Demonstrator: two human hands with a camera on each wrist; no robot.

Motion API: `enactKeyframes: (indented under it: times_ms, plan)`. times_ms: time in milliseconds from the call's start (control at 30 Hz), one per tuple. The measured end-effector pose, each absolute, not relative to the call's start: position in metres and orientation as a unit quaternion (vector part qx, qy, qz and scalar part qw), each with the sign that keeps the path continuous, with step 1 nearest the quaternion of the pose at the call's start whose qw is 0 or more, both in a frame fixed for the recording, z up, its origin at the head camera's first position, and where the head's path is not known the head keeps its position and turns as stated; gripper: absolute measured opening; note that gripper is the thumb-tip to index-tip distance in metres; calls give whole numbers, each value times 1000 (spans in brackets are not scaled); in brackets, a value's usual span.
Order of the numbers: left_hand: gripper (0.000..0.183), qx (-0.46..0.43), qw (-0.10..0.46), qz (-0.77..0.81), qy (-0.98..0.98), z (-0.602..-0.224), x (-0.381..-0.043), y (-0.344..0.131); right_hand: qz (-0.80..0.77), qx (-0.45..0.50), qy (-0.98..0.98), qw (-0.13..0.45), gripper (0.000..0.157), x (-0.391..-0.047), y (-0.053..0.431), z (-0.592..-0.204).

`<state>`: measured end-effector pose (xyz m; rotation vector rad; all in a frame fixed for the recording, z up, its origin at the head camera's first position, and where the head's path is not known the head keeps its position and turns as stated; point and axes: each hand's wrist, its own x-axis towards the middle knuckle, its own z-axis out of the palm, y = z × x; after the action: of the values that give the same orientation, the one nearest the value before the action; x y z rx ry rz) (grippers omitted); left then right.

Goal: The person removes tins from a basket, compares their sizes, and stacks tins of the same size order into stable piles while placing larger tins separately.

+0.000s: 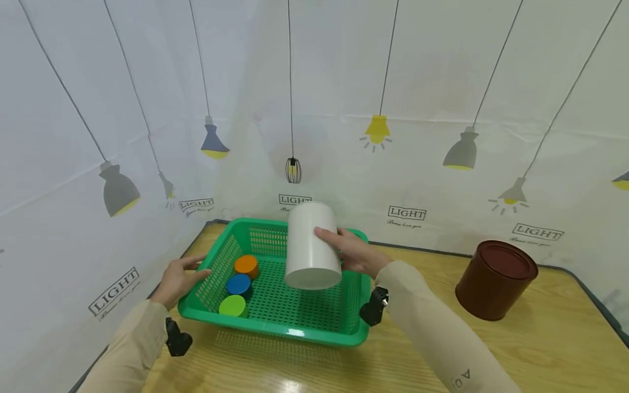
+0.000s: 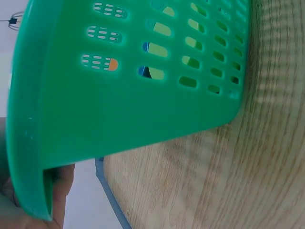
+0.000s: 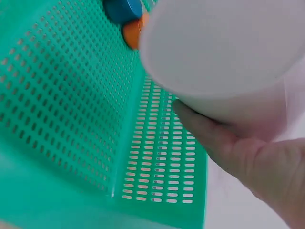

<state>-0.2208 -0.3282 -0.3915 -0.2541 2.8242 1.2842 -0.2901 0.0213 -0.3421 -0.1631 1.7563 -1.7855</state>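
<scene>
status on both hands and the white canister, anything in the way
Left hand grips basket by rim. Right hand grips canister, over basket. Three pieces inside, left side; brown tin outside, right. Nothing seen blocking.

Beige sleeves [image 1: 432, 327], dark lettering [image 1: 461, 380] on the right one, black wrist cameras [image 1: 374, 307].

I see the right hand [image 1: 357, 252] gripping, its arm [image 1: 434, 325] slanting back from that grip; the left hand [image 1: 178, 278] grips too, well to its left.
</scene>
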Motion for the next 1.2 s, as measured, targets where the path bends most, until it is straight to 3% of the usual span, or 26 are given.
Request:
enactKeyframes:
  times_ms: [333,667,967,1200]
  plan:
    - [59,-104,27,417,903,-395,-221,-328,-737,-69,600,303,68,-254,57,-338]
    - [58,-99,23,414,905,-394,-221,-328,-743,-72,622,237,70,-217,138,-333]
    - [58,-90,18,412,906,-394,-218,-326,-756,-52,637,141,54,-193,223,-362]
    - [58,-80,15,408,909,-393,-220,-328,-698,50,709,88,75,-169,279,-394]
